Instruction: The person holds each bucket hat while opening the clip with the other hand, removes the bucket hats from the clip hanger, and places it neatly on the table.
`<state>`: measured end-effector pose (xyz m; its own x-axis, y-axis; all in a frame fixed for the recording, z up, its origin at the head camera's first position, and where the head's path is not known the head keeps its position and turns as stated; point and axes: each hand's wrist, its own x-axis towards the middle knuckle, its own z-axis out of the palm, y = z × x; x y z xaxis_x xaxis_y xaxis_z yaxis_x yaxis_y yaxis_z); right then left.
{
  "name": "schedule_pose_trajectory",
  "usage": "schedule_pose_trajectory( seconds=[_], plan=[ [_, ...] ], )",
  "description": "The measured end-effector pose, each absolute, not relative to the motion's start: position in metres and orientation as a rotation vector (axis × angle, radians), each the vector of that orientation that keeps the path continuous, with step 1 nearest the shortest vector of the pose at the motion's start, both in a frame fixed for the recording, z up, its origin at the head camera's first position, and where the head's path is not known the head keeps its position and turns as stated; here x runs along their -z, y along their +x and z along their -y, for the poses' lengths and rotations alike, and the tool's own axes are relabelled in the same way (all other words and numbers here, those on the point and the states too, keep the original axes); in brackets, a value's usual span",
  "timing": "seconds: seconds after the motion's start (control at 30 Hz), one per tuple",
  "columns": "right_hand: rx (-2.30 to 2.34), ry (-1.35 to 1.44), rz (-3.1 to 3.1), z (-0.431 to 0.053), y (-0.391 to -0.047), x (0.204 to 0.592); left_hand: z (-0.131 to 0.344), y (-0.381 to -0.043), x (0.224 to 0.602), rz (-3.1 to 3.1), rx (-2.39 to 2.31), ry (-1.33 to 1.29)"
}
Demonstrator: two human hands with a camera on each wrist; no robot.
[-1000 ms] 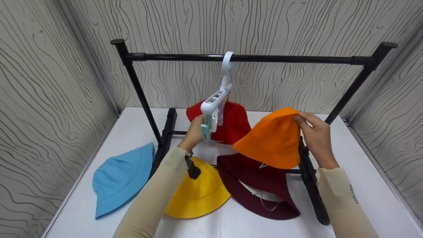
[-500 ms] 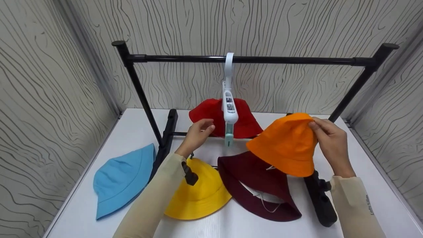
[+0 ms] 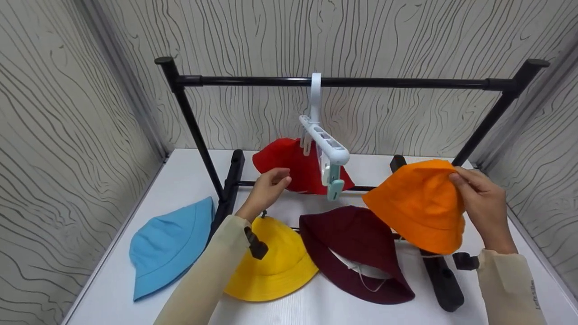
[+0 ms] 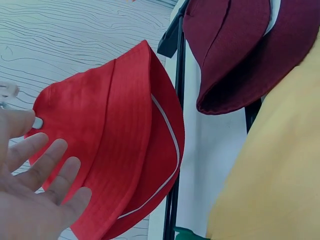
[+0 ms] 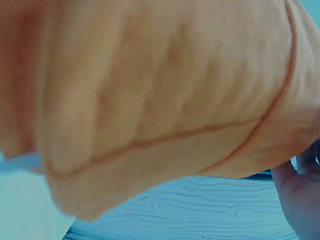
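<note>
An orange bucket hat [image 3: 420, 203] is pinched at its crown by my right hand [image 3: 483, 203], to the right of the rack. In the right wrist view its fabric [image 5: 165, 85] fills most of the frame. My left hand [image 3: 266, 192] holds nothing; its loosely bent fingers are spread in the left wrist view, in front of a red bucket hat [image 4: 100, 125]. A white clip hanger [image 3: 325, 137] hooks over the rack's bar, a mint clip [image 3: 335, 189] at its near end. A pale clip end meets the red hat's crown in the left wrist view.
The black rack [image 3: 253, 81] stands on a white table [image 3: 162, 180]. A blue hat [image 3: 169, 248] lies at left, a yellow hat [image 3: 280, 262] partly under my left forearm, and a maroon hat [image 3: 356, 253] beside it. Patterned walls enclose the table.
My left hand has let go of the hanger's mint clip. The hanger has swung round, its near end now pointing right. My right hand has carried the orange hat right and slightly nearer.
</note>
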<state>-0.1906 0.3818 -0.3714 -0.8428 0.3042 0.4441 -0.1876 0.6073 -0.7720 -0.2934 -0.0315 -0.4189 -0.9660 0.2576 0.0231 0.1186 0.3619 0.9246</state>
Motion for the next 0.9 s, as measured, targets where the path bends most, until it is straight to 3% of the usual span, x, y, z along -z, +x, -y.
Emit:
schedule_pose_trajectory(
  seconds=[0.5, 0.9],
  plan=[
    [-1.108, 0.061, 2.279, -0.408, -0.179, 0.380, 0.039, -0.292, 0.426, -2.502, -1.666, 0.366],
    [-1.077, -0.029, 2.490, -0.430, -0.170, 0.401, 0.042, -0.290, 0.428, -2.503, -1.650, 0.360]
  ],
)
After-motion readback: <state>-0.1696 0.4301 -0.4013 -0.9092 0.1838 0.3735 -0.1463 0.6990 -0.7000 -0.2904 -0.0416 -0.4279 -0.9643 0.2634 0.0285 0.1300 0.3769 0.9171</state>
